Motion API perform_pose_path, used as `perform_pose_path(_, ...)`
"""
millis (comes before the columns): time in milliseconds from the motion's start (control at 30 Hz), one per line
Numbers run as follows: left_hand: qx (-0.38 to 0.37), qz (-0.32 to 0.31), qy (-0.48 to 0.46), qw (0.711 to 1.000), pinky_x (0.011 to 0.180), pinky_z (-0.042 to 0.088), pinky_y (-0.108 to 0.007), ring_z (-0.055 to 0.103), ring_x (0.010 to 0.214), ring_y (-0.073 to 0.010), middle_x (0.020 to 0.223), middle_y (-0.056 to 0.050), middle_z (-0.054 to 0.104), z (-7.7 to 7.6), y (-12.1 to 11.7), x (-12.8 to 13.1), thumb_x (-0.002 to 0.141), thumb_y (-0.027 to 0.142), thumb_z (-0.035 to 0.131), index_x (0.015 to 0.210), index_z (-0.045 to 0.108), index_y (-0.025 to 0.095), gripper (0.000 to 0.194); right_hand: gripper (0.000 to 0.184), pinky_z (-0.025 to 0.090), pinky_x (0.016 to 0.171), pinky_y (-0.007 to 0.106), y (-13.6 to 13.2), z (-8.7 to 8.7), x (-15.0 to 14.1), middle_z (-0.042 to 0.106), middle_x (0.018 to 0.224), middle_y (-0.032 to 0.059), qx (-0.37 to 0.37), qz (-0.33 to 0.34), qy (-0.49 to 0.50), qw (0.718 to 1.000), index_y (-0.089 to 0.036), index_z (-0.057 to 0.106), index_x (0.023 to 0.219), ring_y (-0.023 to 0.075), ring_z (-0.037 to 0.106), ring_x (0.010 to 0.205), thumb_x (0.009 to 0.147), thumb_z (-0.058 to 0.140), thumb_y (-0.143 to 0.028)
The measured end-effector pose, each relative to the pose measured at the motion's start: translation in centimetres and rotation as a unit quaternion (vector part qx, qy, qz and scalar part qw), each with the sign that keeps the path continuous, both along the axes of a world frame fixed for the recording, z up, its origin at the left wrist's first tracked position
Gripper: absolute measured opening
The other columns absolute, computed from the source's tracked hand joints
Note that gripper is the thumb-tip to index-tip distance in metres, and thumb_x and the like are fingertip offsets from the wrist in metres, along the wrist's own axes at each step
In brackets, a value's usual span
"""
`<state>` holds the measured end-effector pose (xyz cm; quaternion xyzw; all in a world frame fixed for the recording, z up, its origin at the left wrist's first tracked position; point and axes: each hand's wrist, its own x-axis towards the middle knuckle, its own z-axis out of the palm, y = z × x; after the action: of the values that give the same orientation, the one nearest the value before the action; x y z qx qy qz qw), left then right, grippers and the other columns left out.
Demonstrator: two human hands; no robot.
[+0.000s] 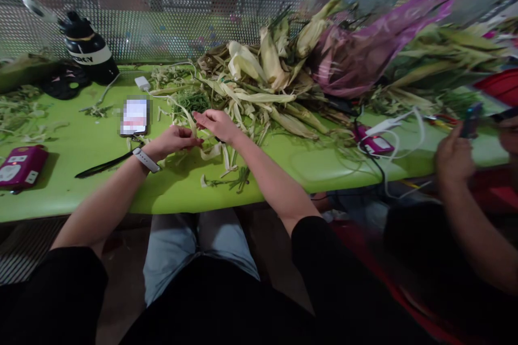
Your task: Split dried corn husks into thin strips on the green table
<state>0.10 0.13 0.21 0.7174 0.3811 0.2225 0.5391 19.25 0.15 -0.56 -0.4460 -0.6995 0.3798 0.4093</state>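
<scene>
Over the green table, a pale strip of corn husk (187, 114) stands up between my two hands. My left hand (175, 140), with a white watch band at the wrist, pinches the strip low down. From the right comes my right hand (218, 125), its fingers closed at the upper part of the same strip; the exact fingertip contact is small and partly hidden. Just behind the hands lies a small heap of green shreds (192, 101). Torn husk strips (229, 153) lie beside and below my right hand.
Corn husks (275, 64) and a pink plastic bag (352, 59) pile up at the back right. A phone (135, 117), a black bottle (91, 48) and a purple power block (23, 167) stand left. Cables cross the right side, where another person's hand (455, 153) holds a phone.
</scene>
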Motion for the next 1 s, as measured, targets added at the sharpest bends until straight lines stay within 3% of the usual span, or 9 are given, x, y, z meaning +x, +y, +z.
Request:
perform_pose_path(100,0.008,-0.005,-0.006,1.0,0.046,0.031,-0.021,0.043,0.048,-0.0067,0.054,-0.002,0.056,0.1,0.0,0.0,0.072,0.033,0.08,0.055,0.065,0.014,0.029,0.052,0.045,0.067,0.029,0.0,-0.2,-0.2,0.062,0.072,0.0019,0.023,0.045,-0.017,0.999,-0.017,0.063,0.076,0.0145,0.055,0.069,0.08,0.061,-0.068)
perform_pose_path(233,-0.011,-0.019,0.001,1.0,0.046,0.032,-0.019,0.045,0.048,-0.0059,0.053,-0.001,0.058,0.4,0.0,-0.1,0.073,0.033,0.079,0.058,0.067,0.013,0.028,0.044,0.046,0.075,0.031,0.1,-0.7,-1.0,0.061,0.077,0.002,0.1,0.015,0.031,0.994,-0.017,0.061,0.074,0.0147,0.055,0.075,0.079,0.066,-0.061)
perform_pose_path(433,-0.07,-0.053,0.0,0.996,0.045,0.033,-0.02,0.047,0.046,-0.0065,0.056,-0.005,0.064,0.5,0.0,-0.3,0.072,0.032,0.081,0.059,0.071,0.013,0.025,0.039,0.047,0.077,0.032,-0.5,-0.9,-1.6,0.062,0.081,0.003,0.166,0.004,0.011,0.986,-0.019,0.062,0.075,0.0162,0.058,0.079,0.086,0.061,-0.057)
perform_pose_path(600,-0.102,0.056,-0.093,0.989,0.05,0.041,-0.021,0.056,0.053,-0.0092,0.066,-0.008,0.071,-0.4,0.5,-0.1,0.076,0.035,0.079,0.068,0.074,0.014,0.023,0.042,0.047,0.086,0.036,-0.6,0.3,-0.3,0.068,0.095,0.0073,0.208,-0.045,-0.044,0.976,-0.019,0.068,0.094,0.0198,0.062,0.09,0.09,0.055,-0.059)
perform_pose_path(767,-0.139,0.147,-0.148,0.968,0.05,0.041,-0.021,0.065,0.061,-0.013,0.072,-0.01,0.073,0.0,0.5,0.1,0.083,0.035,0.073,0.071,0.074,0.014,0.024,0.049,0.042,0.094,0.039,-0.6,1.1,0.5,0.069,0.095,0.0086,0.244,-0.062,-0.134,0.958,-0.018,0.068,0.088,0.0226,0.06,0.094,0.09,0.051,-0.064)
perform_pose_path(867,-0.131,0.176,-0.174,0.96,0.05,0.042,-0.02,0.063,0.059,-0.0112,0.07,-0.008,0.072,0.3,0.3,0.2,0.081,0.032,0.076,0.073,0.073,0.013,0.021,0.048,0.042,0.089,0.037,-0.9,1.1,0.3,0.067,0.09,0.0084,0.251,-0.077,-0.149,0.953,-0.018,0.065,0.083,0.0221,0.058,0.09,0.09,0.052,-0.064)
perform_pose_path(1000,-0.124,0.18,-0.21,0.953,0.054,0.046,-0.019,0.062,0.058,-0.0089,0.065,-0.006,0.07,0.3,0.0,0.4,0.079,0.028,0.078,0.072,0.073,0.012,0.018,0.047,0.04,0.079,0.035,-0.9,0.8,0.2,0.063,0.08,0.0065,0.221,-0.045,-0.196,0.954,-0.019,0.06,0.075,0.0203,0.054,0.08,0.091,0.052,-0.062)
